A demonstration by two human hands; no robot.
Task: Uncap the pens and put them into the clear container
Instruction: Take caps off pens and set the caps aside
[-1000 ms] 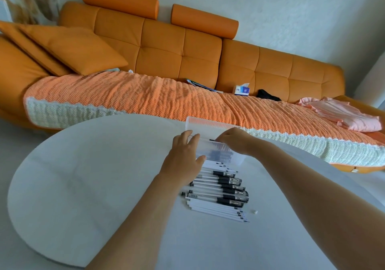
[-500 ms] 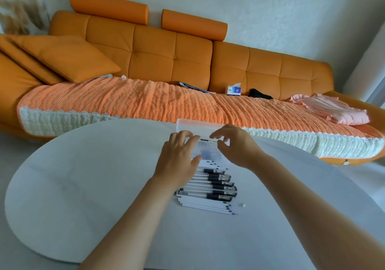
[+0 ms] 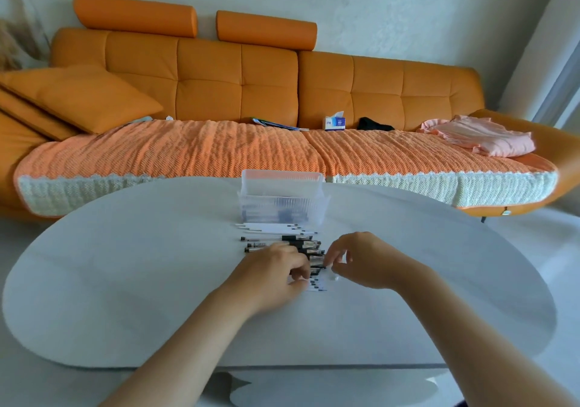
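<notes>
Many pens point(image 3: 276, 237) hidden under left hand point(image 3: 272, 270), right hand point(image 3: 361, 262) beside, neither grip readable, clear container point(image 3: 282, 201) blurred.

White oval table point(image 3: 125, 281) in the foreground, on a pale floor. Behind it, along a white wall, long orange sofa point(image 3: 238, 86) with a tufted back. On top of the back, two orange bolsters side by side with a gap between: left bolster point(image 3: 135, 15), right bolster point(image 3: 266, 30). At the left end, orange cushions point(image 3: 84, 97), stacked and leaning. Over the seat, orange textured throw point(image 3: 188, 152), white knitted edge hanging down the front. Along the seat's rear, left to right: blue booklet point(image 3: 276, 124) lying flat, tissue box point(image 3: 335, 122) upright, black item point(image 3: 375, 124) too small to identify. Near the right end, pink folded cloth point(image 3: 480, 135) on the throw. Far left, blurred dried plumes point(image 3: 15, 45).
</notes>
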